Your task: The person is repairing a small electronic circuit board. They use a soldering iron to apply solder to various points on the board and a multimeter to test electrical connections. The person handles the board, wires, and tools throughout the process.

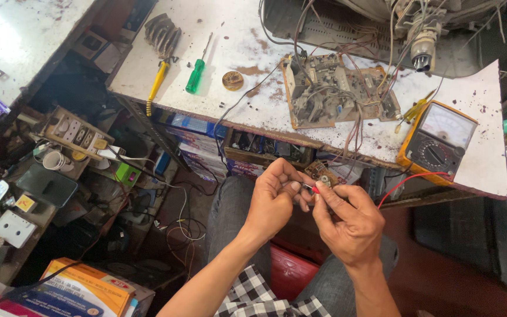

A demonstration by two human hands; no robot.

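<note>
One view only, from the head, looking down over the lap. Pinched a small circuit board [322, 173] in the curled fingertips of the left hand [274, 196], just below the front edge of the workbench [485, 167] and above the knees. Gripped a red probe [314, 189] between thumb and forefinger of the right hand [347, 223], closed narrowly around it, with the tip touching or just beside the near edge of that little board; could not tell which contact was being touched, too small and partly hidden by fingers. Traced the red lead [409, 178] from behind the right hand up to the yellow analogue multimeter [438, 141] lying on the bench's right end. Judged as a mid-measurement step: probing the part by hand against the meter. Called for a steady tip on one contact, a firm pinch on the board, and slack kept in the lead. Could not see any second probe. Left untouched farther back on the bench: a large circuit board [335, 88] trailing wires, a green screwdriver [196, 73], a yellow-handled tool [156, 85] and a round brown disc [233, 80], all well apart from both hands.
</note>
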